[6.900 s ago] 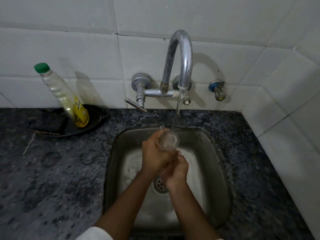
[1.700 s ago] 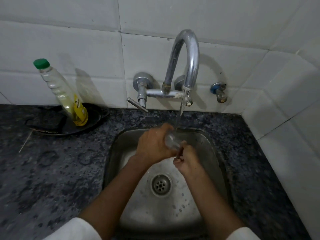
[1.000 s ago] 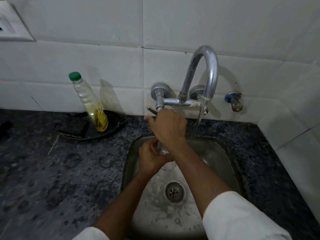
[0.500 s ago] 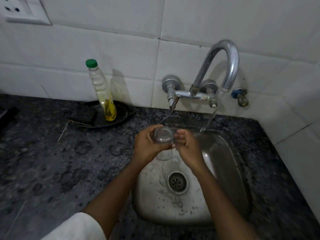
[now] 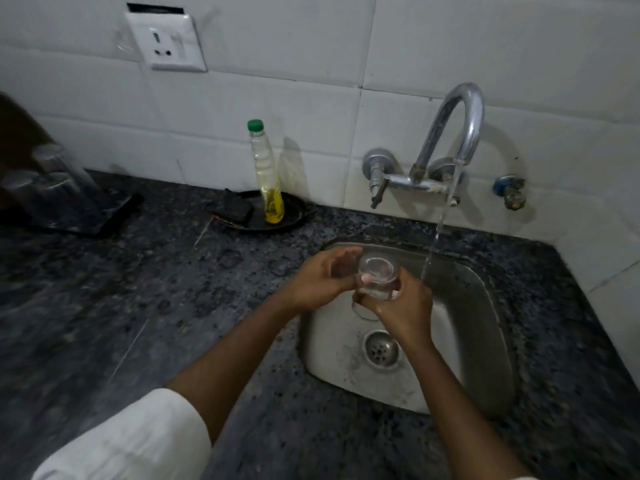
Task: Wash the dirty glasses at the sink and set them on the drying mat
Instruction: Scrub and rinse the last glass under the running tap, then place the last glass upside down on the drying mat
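Glass tumbler (image 5: 375, 278), clear and upright with its mouth toward the camera, is held over the near-left part of the steel sink (image 5: 485, 323), above and just left of the drain (image 5: 381, 348). The right hand (image 5: 403, 308) wraps its fingers round the tumbler's lower half from the near side. The left hand (image 5: 323, 277) sits at the tumbler's left; its thumb lies against the glass wall, while its fingers are loosely extended past the rim and are not closed on it. Both forearms reach in from the near edge of the bench (image 5: 173, 289), a white sleeve (image 5: 131, 441) on the left one.

Just right of the tumbler a thin stream of water (image 5: 438, 233) falls into the sink without touching the glass. It comes from the curved chrome tap (image 5: 457, 126) on the tiled wall behind the sink. Left of the tap, a green-capped bottle (image 5: 266, 171) with yellow liquid stands in a shallow black dish (image 5: 292, 216). Farther left lie blurred upturned glasses (image 5: 55, 181) on a dark mat (image 5: 117, 216). Above the bottle is a white wall socket (image 5: 164, 41).
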Tool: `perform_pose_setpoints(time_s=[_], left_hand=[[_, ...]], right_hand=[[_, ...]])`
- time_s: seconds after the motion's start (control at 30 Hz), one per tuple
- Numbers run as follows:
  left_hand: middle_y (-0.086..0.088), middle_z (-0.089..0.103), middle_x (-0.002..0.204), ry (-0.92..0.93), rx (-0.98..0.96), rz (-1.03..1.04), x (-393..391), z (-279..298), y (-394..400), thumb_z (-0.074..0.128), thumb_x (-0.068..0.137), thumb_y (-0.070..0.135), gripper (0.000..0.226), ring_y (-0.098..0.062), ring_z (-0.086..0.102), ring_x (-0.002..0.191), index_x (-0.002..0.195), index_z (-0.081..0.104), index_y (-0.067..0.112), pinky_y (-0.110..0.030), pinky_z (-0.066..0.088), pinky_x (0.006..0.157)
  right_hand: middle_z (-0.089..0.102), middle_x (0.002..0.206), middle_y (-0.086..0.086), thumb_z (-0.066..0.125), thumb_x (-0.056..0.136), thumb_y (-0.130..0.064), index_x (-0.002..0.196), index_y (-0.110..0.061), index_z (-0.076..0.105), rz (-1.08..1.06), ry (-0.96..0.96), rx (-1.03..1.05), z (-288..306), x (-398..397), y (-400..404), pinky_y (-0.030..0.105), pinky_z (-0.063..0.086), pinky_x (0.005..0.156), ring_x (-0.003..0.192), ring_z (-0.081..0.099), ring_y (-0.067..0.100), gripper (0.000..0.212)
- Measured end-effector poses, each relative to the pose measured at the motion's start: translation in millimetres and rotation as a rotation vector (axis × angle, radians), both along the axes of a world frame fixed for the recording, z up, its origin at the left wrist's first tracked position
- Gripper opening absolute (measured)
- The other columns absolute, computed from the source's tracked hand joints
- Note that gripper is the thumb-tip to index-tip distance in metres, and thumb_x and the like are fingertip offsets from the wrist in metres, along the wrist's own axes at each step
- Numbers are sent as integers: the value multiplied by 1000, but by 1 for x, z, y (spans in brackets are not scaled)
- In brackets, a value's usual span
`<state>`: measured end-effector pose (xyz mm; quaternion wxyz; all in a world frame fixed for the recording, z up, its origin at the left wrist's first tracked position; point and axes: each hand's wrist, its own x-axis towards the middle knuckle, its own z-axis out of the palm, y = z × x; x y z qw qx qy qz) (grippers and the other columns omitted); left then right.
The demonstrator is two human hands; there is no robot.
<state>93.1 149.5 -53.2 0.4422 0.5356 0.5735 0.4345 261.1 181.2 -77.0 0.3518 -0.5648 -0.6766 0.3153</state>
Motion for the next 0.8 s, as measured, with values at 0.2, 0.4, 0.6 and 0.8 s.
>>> perform_pose_setpoints(time_s=[0.2,0.4,0.6,0.8], left_hand=[[-8,70,113,23,-16,160,-82,28,-59,72,87,11,32,-13,69,96,118,65,9,-20,56,79],[-7,73,104,65,-23,397,-200,35,-111,72,86,9,25,-4,70,82,110,68,12,-20,54,74],[-7,71,97,14,-12,604,-332,36,-150,67,90,8,18,4,67,72,108,67,11,-10,48,59],[-13,73,107,-4,-42,670,-441,2,-153,68,89,12,20,2,66,76,109,68,15,-9,48,60]], right_hand=[[68,78,-9,95,49,-32,88,-26,65,136,36,-18,32,-39,-8,23,46,61,70,61,3,49],[67,74,-6,95,51,-29,93,-23,68,381,96,-18,59,-168,-9,25,46,59,68,60,8,50],[65,77,-6,93,50,-40,87,-20,65,530,89,11,61,-346,7,19,42,58,68,59,7,50],[75,93,-1,92,47,-37,103,-18,72,564,48,29,43,-517,38,29,57,75,83,69,13,63]])
